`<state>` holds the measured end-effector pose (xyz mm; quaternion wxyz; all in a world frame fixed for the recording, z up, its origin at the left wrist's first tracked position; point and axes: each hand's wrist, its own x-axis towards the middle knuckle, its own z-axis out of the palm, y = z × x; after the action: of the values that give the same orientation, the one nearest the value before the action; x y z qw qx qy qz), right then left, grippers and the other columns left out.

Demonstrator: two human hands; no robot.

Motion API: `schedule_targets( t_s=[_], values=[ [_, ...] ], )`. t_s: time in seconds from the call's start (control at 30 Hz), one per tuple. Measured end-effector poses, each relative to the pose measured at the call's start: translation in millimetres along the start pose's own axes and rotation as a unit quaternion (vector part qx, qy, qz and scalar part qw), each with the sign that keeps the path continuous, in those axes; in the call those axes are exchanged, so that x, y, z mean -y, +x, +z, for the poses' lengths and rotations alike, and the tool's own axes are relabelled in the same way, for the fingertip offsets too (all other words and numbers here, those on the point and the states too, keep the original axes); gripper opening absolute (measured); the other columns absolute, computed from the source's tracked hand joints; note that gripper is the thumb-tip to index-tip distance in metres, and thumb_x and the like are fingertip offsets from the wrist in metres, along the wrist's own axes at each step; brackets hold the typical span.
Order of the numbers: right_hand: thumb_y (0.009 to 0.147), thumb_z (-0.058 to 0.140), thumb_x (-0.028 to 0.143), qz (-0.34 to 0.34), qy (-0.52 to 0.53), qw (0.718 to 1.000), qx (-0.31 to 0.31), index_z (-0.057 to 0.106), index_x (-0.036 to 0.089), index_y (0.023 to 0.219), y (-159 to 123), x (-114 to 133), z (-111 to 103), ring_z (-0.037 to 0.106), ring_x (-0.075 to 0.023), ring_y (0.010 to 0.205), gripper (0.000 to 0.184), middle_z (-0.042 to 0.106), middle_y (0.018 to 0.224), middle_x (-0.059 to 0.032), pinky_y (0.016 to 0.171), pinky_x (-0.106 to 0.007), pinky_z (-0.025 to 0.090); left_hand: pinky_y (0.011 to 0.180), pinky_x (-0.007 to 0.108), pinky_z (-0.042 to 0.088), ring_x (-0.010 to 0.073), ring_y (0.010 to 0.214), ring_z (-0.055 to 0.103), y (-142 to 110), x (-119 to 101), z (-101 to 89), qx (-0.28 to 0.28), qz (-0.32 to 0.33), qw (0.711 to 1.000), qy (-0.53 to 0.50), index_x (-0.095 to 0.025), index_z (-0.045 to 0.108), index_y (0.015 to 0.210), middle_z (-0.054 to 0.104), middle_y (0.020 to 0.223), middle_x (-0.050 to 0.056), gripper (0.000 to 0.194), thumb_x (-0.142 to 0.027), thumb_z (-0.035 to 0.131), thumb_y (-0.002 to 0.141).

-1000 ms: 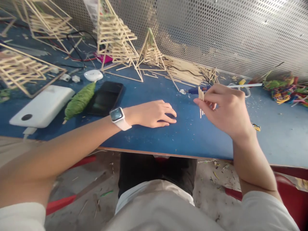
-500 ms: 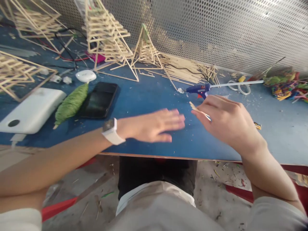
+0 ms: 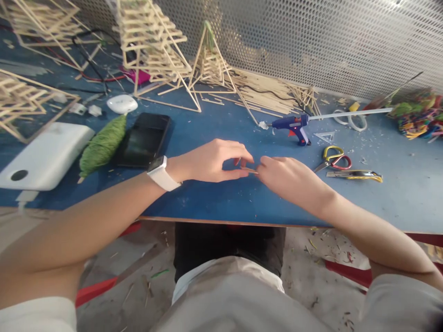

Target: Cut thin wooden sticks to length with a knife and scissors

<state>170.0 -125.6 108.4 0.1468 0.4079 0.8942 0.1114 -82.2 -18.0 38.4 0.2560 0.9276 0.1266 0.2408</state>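
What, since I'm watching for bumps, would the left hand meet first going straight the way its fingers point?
Likely the small wooden piece held in the right hand, then that hand itself; depth is unclear.

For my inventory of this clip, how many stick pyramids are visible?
4: a small pyramid near back centre, a taller pyramid left of it, one pyramid in the upper-left corner, and another pyramid cut off at the left edge. More may be hidden.

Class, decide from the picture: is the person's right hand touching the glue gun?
Apart. The head view shows a strip of blue table between the right hand and the glue gun.
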Motion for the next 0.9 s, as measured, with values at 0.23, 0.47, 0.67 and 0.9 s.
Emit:
schedule_targets(
  t_s=[0.23,0.47,0.67,0.9],
  values=[
    [0.105,0.060,-0.006,-0.001,0.017,1.000,0.005,0.084,0.016,0.101,13,1,11,0.074,-0.0255,0.087,0.033,0.081,0.103,-0.0132,0.068,-0.041,0.036,0.100,0.040,0.061,0.0247,0.106,0.082,-4,11,2.6,0.022,0.044,0.992,0.113,-0.025,0.091,0.117,0.088,0.121,0.011,0.031,-0.045,0.066,0.121],
    [0.108,0.060,-0.005,-0.002,0.016,0.999,-0.050,0.083,0.014,0.094,20,1,24,0.069,-0.0261,0.091,0.033,0.080,0.098,-0.0144,0.068,-0.041,0.031,0.094,0.040,0.058,0.0232,0.100,0.078,-4,9,9.1,0.029,0.057,0.969,0.237,-0.022,0.090,0.113,0.086,0.115,0.011,0.035,-0.031,0.058,0.125],
    [0.117,0.065,0.014,0.016,0.047,0.994,-0.097,0.086,0.014,0.110,18,0,34,0.071,-0.0256,0.094,0.022,0.081,0.107,-0.0131,0.071,-0.040,0.038,0.091,0.041,0.056,0.0245,0.095,0.074,-6,5,7.1,0.068,0.053,0.944,0.318,-0.016,0.085,0.099,0.081,0.102,0.012,0.039,-0.013,0.053,0.121],
    [0.117,0.074,0.029,-0.006,0.237,0.961,-0.140,0.085,0.024,0.140,-3,-29,53,0.078,-0.0262,0.115,0.026,0.083,0.133,-0.0105,0.095,-0.038,0.059,0.095,0.041,0.058,0.0234,0.092,0.074,-10,13,-5.4,0.065,0.005,0.977,0.203,-0.023,0.087,0.095,0.079,0.098,0.008,0.032,-0.020,0.062,0.115]
  ],
)
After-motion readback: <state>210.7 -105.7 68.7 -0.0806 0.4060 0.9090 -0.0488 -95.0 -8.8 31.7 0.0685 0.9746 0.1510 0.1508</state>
